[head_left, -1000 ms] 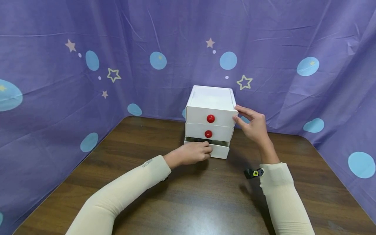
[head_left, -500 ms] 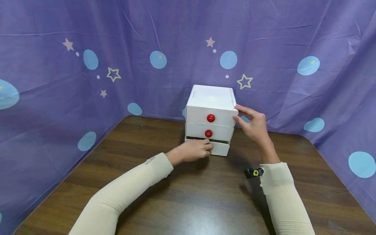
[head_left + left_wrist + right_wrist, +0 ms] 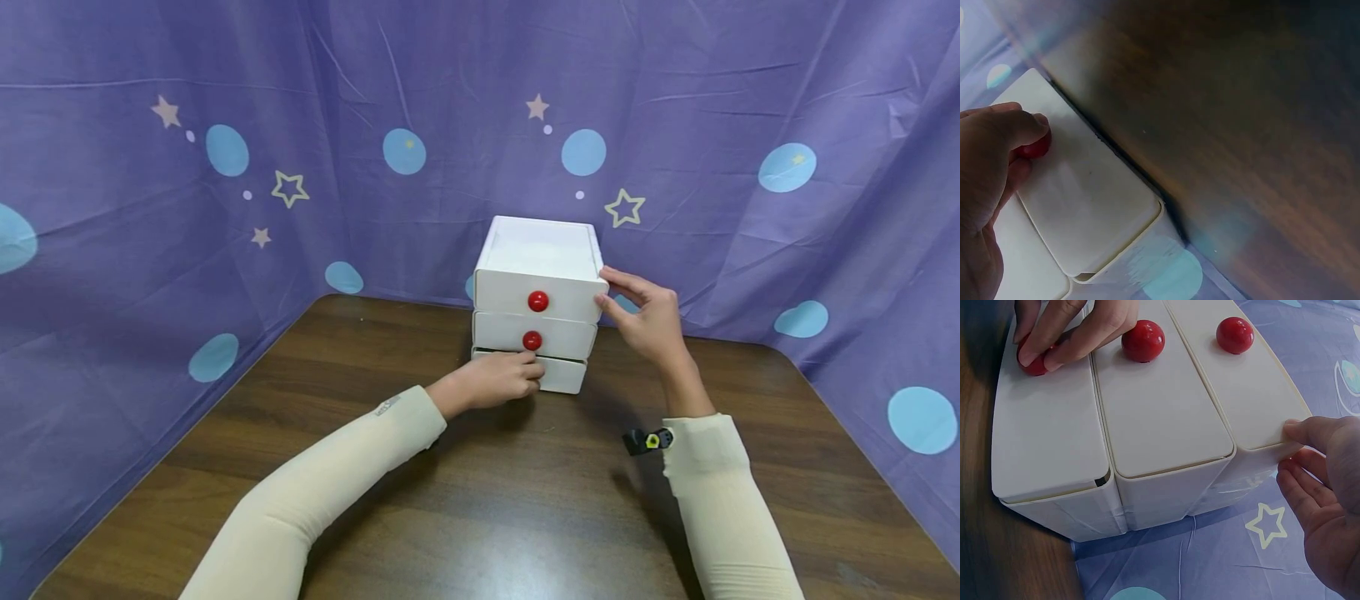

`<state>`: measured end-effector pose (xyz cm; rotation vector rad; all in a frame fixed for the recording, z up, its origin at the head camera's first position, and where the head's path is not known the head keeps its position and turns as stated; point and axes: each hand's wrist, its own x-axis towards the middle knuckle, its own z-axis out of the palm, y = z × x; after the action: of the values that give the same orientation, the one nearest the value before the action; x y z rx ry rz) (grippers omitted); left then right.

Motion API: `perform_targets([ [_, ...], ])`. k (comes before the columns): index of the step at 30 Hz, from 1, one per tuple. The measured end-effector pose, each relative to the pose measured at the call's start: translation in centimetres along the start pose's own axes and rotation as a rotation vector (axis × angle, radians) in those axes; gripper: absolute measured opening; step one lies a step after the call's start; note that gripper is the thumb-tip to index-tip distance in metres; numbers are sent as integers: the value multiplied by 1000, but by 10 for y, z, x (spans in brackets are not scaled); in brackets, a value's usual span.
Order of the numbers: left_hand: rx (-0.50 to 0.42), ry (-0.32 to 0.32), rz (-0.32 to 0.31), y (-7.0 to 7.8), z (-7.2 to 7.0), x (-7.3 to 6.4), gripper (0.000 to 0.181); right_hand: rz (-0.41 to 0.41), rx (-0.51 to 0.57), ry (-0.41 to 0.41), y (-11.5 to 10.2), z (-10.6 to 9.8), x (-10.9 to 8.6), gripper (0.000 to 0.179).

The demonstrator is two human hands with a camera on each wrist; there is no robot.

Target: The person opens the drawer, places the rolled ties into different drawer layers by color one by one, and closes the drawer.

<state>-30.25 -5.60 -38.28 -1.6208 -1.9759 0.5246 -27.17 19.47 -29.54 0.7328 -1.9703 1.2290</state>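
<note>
A white three-drawer cabinet (image 3: 540, 250) stands at the back of the table. Red round knobs show on its top and middle drawers. My left hand (image 3: 498, 379) pinches the red knob (image 3: 1037, 147) of the bottom drawer (image 3: 562, 377) between thumb and fingers. That drawer is nearly flush, with only a thin dark gap along its upper edge. At the cabinet's upper right front corner, my right hand (image 3: 648, 321) grips the edge. The right wrist view has its thumb on the front of the top drawer (image 3: 1260, 394) and its fingers against the side wall.
The brown wooden table (image 3: 480, 500) spreads out in front of the cabinet. A purple curtain (image 3: 450, 67) with stars and blue dots hangs behind and on both sides. A small black device (image 3: 647, 442) sits at the right cuff.
The bottom drawer has slid back into the cabinet, and its open gap has shrunk to a slit. My left hand moved forward with it. My right hand stayed at the corner.
</note>
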Motion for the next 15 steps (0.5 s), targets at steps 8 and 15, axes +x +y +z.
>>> perform_targets([
  [8, 107, -19, 19, 0, 3, 1, 12, 8, -3, 11, 8, 2, 0, 34],
  [15, 174, -29, 27, 1, 6, 2, 14, 30, -19, 1, -3, 2, -1, 34],
])
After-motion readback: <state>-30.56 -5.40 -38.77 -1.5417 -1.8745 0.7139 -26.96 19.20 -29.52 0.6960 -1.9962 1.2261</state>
